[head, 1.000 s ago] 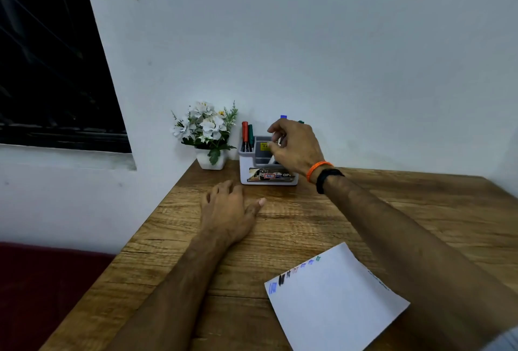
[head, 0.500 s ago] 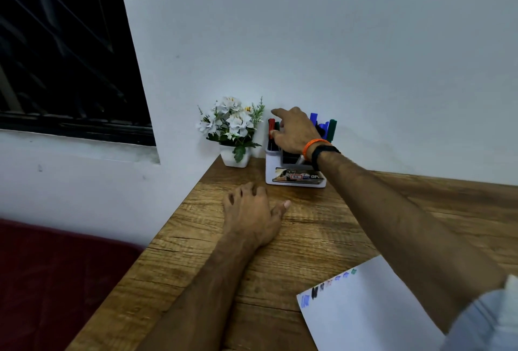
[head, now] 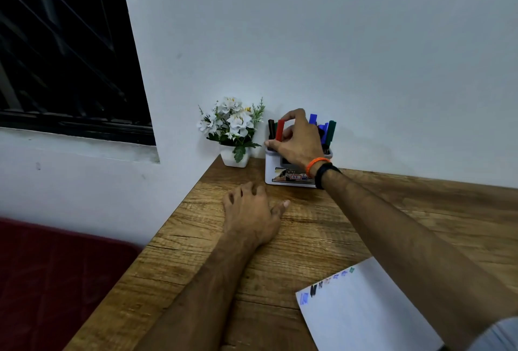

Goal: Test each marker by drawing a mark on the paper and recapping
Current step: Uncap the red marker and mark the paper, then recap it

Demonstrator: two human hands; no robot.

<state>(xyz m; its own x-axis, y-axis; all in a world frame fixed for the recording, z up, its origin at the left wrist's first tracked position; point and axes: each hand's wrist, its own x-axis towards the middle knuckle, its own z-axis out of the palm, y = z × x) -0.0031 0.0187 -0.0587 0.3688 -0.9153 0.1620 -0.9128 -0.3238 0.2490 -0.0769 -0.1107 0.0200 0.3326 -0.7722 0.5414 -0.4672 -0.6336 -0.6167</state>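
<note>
Your right hand (head: 298, 140) is stretched out to the white marker holder (head: 270, 167) at the far edge of the wooden table (head: 322, 227), close to the wall. The index finger and the thumb of this hand are curled around the red marker (head: 279, 129), which stands upright in the left part of the holder; the index finger lies over its top and the thumb touches it lower, near the rim. Beside the red marker, on its left, you can see a black marker (head: 270, 128), and a dark green one is just behind them. On the right side of the holder stand a blue marker (head: 312, 119) and a green marker (head: 331, 130), both with caps on. Your wrist carries an orange band (head: 316, 165) and a black band (head: 325, 171). Your left hand (head: 252, 216) rests on the table in front of the holder, palm down, fingers loosely bent and the thumb pointing to the right; it holds nothing. The paper (head: 367, 314) lies near you at the lower right, partly under your right forearm, and it has a row of small colour marks along its upper left edge. A small pot with white flowers (head: 232, 126) stands just left of the holder.
</note>
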